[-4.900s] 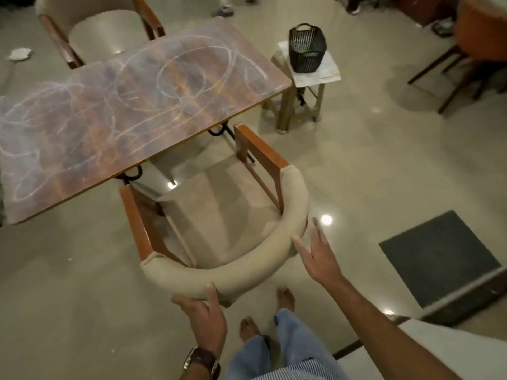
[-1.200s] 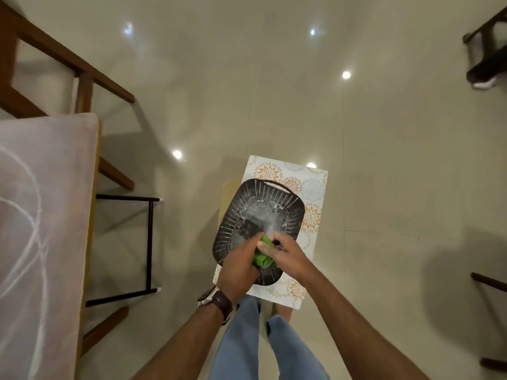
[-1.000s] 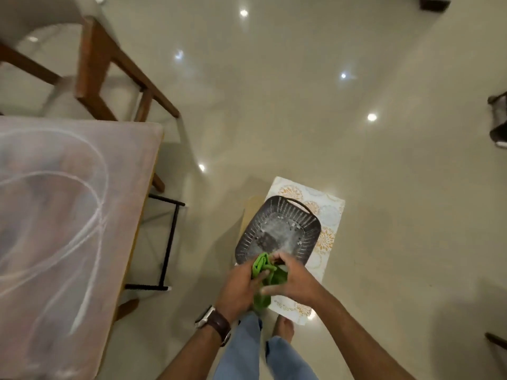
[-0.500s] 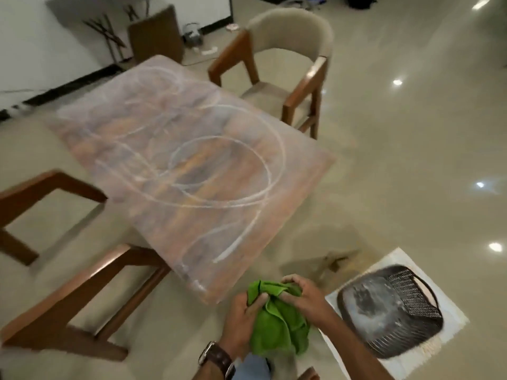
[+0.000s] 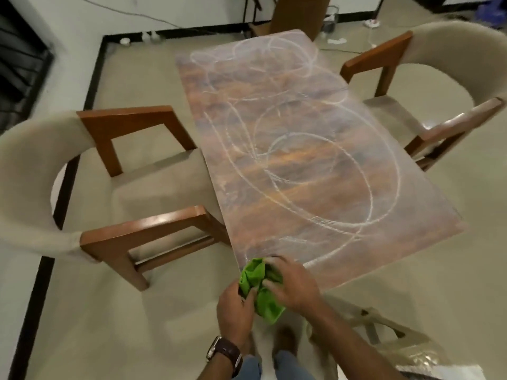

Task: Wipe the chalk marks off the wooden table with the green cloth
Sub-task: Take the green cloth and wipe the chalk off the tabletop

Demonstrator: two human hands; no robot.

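Observation:
A long wooden table [image 5: 288,149] stretches away from me, its top covered with looping white chalk marks [image 5: 323,165]. Both my hands hold a crumpled green cloth [image 5: 260,289] at the table's near left corner. My left hand [image 5: 236,308], with a wristwatch, grips the cloth's lower left side. My right hand [image 5: 295,286] lies over its right side, covering part of it. The cloth's upper end overlaps the table's near edge; whether it touches the wood is unclear.
A beige cushioned wooden chair [image 5: 115,193] stands against the table's left side and another chair [image 5: 444,100] at the right. A small stool [image 5: 384,330] is on the floor by my right forearm. Cables run along the far wall.
I have turned from the basket on the stool to face the table lengthwise. My hands have carried the green cloth up to the table's near corner.

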